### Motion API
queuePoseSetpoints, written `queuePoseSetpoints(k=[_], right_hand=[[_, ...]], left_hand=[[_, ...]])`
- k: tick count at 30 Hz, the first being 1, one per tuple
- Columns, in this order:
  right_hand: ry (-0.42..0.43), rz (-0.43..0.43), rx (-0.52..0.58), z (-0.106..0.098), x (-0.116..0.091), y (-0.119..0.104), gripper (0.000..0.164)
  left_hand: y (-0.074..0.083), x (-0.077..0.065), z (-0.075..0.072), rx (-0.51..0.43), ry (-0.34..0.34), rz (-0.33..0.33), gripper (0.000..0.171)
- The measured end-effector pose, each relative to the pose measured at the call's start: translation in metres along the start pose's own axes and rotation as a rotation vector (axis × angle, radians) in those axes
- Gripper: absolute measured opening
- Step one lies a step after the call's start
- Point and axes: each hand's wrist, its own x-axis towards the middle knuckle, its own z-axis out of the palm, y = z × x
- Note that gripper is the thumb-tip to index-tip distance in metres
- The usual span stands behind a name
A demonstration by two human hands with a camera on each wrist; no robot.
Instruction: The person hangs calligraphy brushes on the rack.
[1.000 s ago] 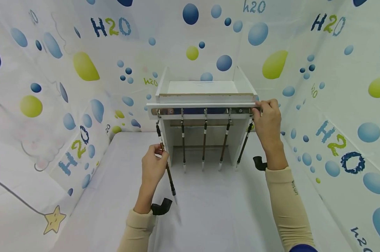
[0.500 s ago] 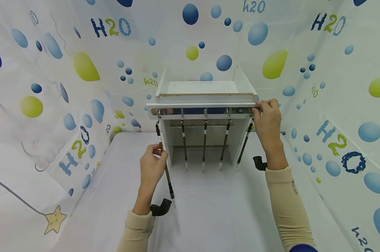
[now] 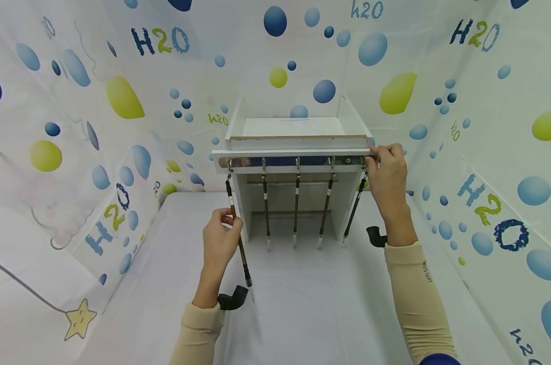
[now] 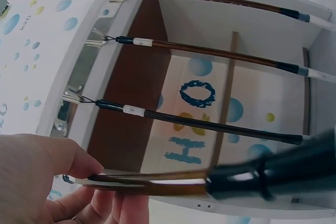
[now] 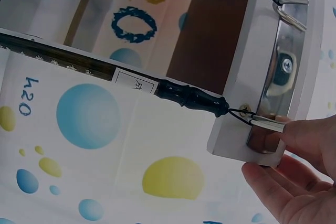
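Note:
My left hand [image 3: 220, 238] pinches the handle of a calligraphy brush [image 3: 243, 251] between thumb and fingers. This brush slants down from the leftmost hook; in the left wrist view its dark ferrule [image 4: 247, 182] is large and blurred. My right hand [image 3: 388, 175] grips the right end of the white rack's front bar [image 3: 298, 152], thumb by the last hook. Close to it another brush [image 5: 178, 97] hangs by its cord loop from the metal hook [image 5: 268, 124]. Between the hands several brushes [image 3: 296, 203] hang from the metal strip [image 3: 315, 160].
The white wooden rack [image 3: 348, 208] stands at the far side, with an open shelf [image 3: 294, 125] on top and an open space beneath. Under it lies a white cloth [image 3: 303, 304]. Printed sheets [image 3: 476, 111] with dots and letters surround it.
My left hand has shifted slightly left, and the lower end of its brush with it. The hanging brushes sway a little. My right hand stays in place.

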Motion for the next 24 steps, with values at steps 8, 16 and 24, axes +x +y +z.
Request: queuePoseSetpoints(k=[8, 16, 24], right_hand=[[-0.009, 0.007, 0.003, -0.002, -0.001, -0.001, 0.033], [-0.014, 0.018, 0.005, -0.001, 0.0, -0.001, 0.033], [-0.019, 0.022, 0.001, 0.0, -0.001, -0.001, 0.034]], left_hand=[[-0.009, 0.003, 0.006, 0.021, -0.039, -0.003, 0.035], [-0.016, 0.007, 0.01, 0.06, -0.031, 0.032, 0.03], [-0.02, 0.017, 0.013, 0.109, -0.028, 0.065, 0.028]])
